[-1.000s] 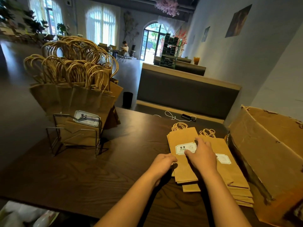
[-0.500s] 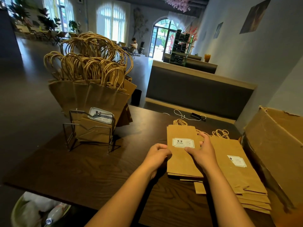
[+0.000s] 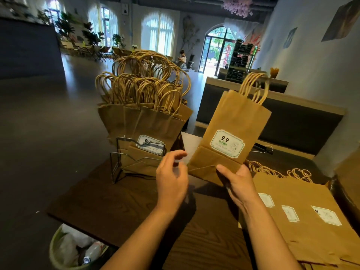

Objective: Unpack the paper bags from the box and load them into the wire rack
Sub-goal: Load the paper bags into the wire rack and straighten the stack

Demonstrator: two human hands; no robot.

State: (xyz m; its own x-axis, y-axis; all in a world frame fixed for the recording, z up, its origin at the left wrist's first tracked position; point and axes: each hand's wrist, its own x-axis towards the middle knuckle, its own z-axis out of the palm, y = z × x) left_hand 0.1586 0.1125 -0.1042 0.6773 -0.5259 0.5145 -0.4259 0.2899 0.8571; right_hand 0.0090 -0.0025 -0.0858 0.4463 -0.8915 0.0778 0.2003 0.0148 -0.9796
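Note:
My right hand (image 3: 238, 184) grips the bottom edge of a small bunch of flat brown paper bags (image 3: 231, 131), held upright above the table with handles up and a white "9.9" label facing me. My left hand (image 3: 171, 176) hovers just left of the bunch with its fingers apart and touches nothing. The wire rack (image 3: 124, 160) stands further left on the dark wooden table (image 3: 109, 201), packed with several upright bags (image 3: 152, 121) whose twisted handles stick up. A flat stack of bags (image 3: 303, 217) lies at the right. Only a corner of the cardboard box (image 3: 348, 172) shows at the right edge.
A bin (image 3: 76, 248) lined with plastic, holding rubbish and a bottle, sits below the table's near-left corner. A cable with a black plug (image 3: 262, 149) lies at the table's far edge. A dark bench back (image 3: 292, 121) runs behind the table. A person (image 3: 182, 58) sits far off.
My right hand has lifted a bunch of bags off the flat stack and stood it upright in the air. My left hand has let go and opened. The view has swung left.

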